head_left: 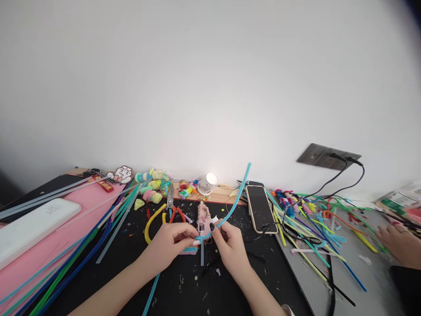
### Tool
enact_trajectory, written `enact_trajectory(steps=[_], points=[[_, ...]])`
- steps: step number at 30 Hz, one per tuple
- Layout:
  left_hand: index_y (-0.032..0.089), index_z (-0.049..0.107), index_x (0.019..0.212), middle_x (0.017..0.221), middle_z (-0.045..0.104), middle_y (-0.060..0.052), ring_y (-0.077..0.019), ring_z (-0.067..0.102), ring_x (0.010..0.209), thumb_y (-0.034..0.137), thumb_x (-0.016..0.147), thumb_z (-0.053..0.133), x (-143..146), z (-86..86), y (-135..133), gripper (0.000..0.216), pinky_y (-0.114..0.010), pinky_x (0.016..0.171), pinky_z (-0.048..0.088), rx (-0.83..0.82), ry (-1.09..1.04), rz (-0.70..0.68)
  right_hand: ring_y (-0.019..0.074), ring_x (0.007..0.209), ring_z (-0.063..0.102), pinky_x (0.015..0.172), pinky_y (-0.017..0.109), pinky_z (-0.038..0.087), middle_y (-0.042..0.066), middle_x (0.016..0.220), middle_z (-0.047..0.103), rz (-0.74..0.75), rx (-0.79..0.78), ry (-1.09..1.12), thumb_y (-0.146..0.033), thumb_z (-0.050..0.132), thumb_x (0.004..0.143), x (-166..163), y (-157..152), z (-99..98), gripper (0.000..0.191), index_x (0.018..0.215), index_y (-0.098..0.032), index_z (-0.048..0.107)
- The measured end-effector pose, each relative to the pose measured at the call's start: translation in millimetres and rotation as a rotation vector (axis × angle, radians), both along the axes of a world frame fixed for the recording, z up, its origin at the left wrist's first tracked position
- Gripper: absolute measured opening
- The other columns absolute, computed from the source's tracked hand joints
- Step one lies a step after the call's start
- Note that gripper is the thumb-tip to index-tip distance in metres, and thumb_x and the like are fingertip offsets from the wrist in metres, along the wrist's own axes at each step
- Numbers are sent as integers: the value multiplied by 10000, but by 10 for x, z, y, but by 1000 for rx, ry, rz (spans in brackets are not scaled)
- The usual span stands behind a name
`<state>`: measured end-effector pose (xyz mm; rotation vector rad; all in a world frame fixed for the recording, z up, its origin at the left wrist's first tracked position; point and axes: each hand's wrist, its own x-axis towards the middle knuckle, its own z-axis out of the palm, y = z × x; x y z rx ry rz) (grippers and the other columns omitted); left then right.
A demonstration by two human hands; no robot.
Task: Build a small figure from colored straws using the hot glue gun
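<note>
A light-blue pipe cleaner runs between my two hands above the black mat, its long free end curving up to the right. My left hand pinches one bent end of it between thumb and fingertips. With thumb and forefinger, my right hand grips the same pipe cleaner a little farther along. Just behind the hands lies a pinkish glue gun, partly hidden by the fingers. Red-handled pliers rest left of it, beside a curved yellow pipe cleaner.
A phone lies right of my hands. Long pipe cleaners and a white power bank-like box are at left. A lit white cup stands by the wall. Loose pipe cleaners and cables cover the right side, where another person's hand rests.
</note>
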<state>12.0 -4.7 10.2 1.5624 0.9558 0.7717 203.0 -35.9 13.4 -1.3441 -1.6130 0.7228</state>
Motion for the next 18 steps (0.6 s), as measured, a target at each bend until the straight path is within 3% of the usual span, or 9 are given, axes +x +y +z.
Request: enact_trajectory(steps=[11, 18], points=[[204, 674, 809, 760, 714, -14, -196, 668, 748, 239, 720, 667, 2, 29, -5, 96, -262, 695, 519, 12, 48, -13, 111, 518, 338, 510, 244, 250, -55, 549, 350, 34, 75, -162, -272, 456, 897, 4, 0, 48, 327, 588, -211, 372], [221, 667, 921, 864, 743, -32, -213, 694, 847, 229, 758, 626, -13, 25, 15, 168, -275, 765, 523, 55, 59, -21, 134, 556, 414, 543, 247, 295, -29, 590, 438, 65, 116, -275, -215, 445, 906, 39, -7, 111, 277, 630, -209, 436]])
